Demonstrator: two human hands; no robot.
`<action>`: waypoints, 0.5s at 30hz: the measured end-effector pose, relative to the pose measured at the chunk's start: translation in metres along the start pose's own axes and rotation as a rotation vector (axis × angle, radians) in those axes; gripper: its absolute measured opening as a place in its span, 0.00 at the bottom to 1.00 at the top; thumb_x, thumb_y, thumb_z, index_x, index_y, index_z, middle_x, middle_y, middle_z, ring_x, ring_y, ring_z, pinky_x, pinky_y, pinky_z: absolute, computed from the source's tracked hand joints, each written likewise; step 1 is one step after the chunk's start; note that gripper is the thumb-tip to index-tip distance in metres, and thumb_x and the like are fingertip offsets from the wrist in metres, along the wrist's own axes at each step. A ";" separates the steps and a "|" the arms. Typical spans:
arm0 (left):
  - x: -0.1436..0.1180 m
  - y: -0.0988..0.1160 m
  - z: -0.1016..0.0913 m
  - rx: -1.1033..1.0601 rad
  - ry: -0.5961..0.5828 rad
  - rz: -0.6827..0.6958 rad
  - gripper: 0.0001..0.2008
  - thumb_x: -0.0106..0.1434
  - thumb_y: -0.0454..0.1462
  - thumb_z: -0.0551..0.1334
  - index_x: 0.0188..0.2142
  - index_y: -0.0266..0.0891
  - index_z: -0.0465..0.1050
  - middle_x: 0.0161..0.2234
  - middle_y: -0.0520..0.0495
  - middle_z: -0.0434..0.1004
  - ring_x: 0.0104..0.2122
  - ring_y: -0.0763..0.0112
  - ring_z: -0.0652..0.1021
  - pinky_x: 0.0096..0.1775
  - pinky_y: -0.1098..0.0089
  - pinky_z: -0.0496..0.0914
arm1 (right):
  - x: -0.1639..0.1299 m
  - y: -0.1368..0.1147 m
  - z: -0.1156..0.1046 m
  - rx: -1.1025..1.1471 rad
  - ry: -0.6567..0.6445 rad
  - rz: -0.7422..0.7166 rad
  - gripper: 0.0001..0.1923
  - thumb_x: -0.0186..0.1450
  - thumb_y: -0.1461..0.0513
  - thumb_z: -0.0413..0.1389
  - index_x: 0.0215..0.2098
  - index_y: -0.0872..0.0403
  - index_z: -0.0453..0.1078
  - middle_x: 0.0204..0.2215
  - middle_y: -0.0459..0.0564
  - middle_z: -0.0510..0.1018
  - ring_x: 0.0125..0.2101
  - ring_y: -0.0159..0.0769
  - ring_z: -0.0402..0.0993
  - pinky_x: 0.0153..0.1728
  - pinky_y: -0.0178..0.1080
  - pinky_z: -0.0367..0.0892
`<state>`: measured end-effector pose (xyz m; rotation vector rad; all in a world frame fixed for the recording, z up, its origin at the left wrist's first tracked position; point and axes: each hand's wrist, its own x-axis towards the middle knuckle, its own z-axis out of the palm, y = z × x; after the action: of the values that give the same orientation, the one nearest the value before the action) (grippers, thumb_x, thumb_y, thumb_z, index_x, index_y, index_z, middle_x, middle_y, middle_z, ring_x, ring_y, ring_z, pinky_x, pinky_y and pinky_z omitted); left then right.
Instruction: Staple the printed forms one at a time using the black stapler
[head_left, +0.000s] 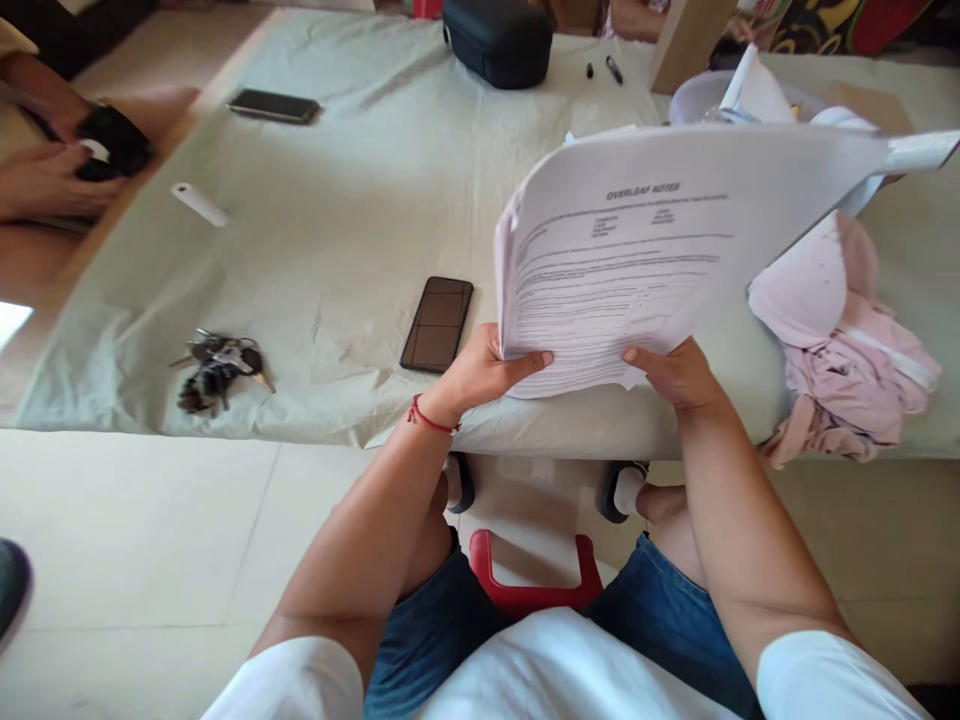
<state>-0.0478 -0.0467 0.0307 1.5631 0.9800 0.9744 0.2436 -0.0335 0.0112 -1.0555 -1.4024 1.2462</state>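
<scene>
Spreading wide lay the worktop (337, 190)! Over its near edge, the paper stack (615, 270) flared away far and right from the left hand (482, 370), clamped at its near-left corner, and the right hand (679, 372), clamped at its near-right, neither closer; a dark phone (437, 325) lay just left.

A seated person wears a white short-sleeved top (555, 672) and blue denim shorts (679, 622).
A thin red cord bracelet (431, 417), knotted, with a loose end, circles the wrist below the left hand (484, 368). The pale sleeves (304, 680) end around the elbows in plain hems; white socks (628, 491) show above dark footwear (610, 492), partly hidden under the table's edge.
</scene>
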 end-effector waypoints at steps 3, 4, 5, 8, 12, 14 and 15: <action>0.001 0.003 0.003 -0.094 0.009 0.006 0.19 0.68 0.52 0.74 0.48 0.41 0.86 0.52 0.39 0.89 0.62 0.43 0.82 0.66 0.45 0.76 | -0.001 -0.001 -0.001 -0.075 0.096 -0.061 0.39 0.59 0.44 0.78 0.66 0.41 0.78 0.67 0.47 0.81 0.73 0.56 0.72 0.76 0.62 0.67; 0.002 0.004 0.003 -0.133 0.022 0.021 0.20 0.69 0.53 0.73 0.49 0.41 0.86 0.54 0.39 0.89 0.63 0.43 0.82 0.67 0.44 0.75 | -0.002 -0.002 -0.002 -0.103 0.132 -0.088 0.37 0.61 0.43 0.76 0.65 0.40 0.78 0.66 0.46 0.82 0.73 0.55 0.71 0.76 0.62 0.67; 0.003 0.005 0.003 -0.168 0.036 0.037 0.21 0.69 0.54 0.72 0.50 0.41 0.86 0.55 0.39 0.89 0.63 0.44 0.82 0.68 0.44 0.75 | -0.004 -0.002 -0.004 -0.135 0.162 -0.110 0.35 0.62 0.41 0.75 0.63 0.39 0.79 0.64 0.46 0.84 0.73 0.56 0.71 0.76 0.63 0.67; 0.005 0.007 0.003 -0.199 0.054 0.043 0.25 0.67 0.55 0.74 0.53 0.41 0.85 0.57 0.38 0.87 0.64 0.43 0.81 0.68 0.42 0.74 | -0.010 -0.002 -0.011 -0.239 0.198 -0.108 0.33 0.61 0.39 0.74 0.61 0.37 0.81 0.58 0.50 0.87 0.73 0.60 0.72 0.74 0.67 0.69; 0.005 0.008 0.007 -0.128 0.002 -0.011 0.28 0.63 0.52 0.78 0.57 0.41 0.83 0.59 0.37 0.86 0.64 0.40 0.80 0.67 0.40 0.74 | -0.015 0.003 -0.016 -0.300 0.152 -0.050 0.37 0.60 0.36 0.73 0.63 0.38 0.79 0.57 0.52 0.87 0.69 0.63 0.75 0.71 0.70 0.70; 0.006 0.008 0.009 -0.091 -0.032 -0.017 0.24 0.64 0.52 0.77 0.53 0.41 0.84 0.55 0.38 0.88 0.63 0.40 0.81 0.66 0.40 0.75 | -0.016 0.003 -0.014 -0.275 0.165 -0.055 0.38 0.61 0.34 0.71 0.65 0.37 0.78 0.57 0.52 0.87 0.69 0.61 0.75 0.71 0.69 0.71; 0.006 0.008 0.010 -0.077 -0.039 -0.012 0.23 0.65 0.52 0.76 0.52 0.41 0.84 0.54 0.38 0.88 0.63 0.41 0.81 0.66 0.40 0.75 | -0.016 0.002 -0.013 -0.264 0.172 -0.055 0.38 0.63 0.33 0.69 0.65 0.36 0.77 0.57 0.51 0.87 0.70 0.60 0.75 0.71 0.68 0.71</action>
<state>-0.0355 -0.0458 0.0376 1.5050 0.9129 0.9587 0.2591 -0.0466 0.0084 -1.2627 -1.4781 0.9235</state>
